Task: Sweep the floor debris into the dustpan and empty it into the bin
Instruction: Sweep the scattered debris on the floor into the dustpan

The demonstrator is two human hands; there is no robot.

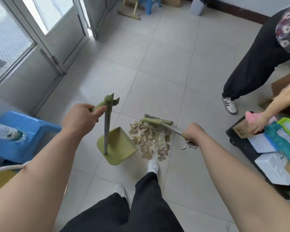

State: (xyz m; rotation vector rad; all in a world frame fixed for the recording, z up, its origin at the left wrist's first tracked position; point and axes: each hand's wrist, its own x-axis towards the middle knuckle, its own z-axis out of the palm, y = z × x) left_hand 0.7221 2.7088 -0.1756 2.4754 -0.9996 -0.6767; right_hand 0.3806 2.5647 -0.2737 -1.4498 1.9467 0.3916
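Since the heap of torn brown cardboard scraps (151, 141) lies just beyond the right hand (192, 134), clamped on the green-headed broom (157, 121), the left hand (81, 117) grips the olive plastic dustpan's (118, 145) handle, mouth facing the heap to catch it.

I have one view only, a wide-angle camera on the head, looking forward and steeply down at the tiled floor (157, 64). It sits close above both forearms, and straight edges bend toward the frame's borders.
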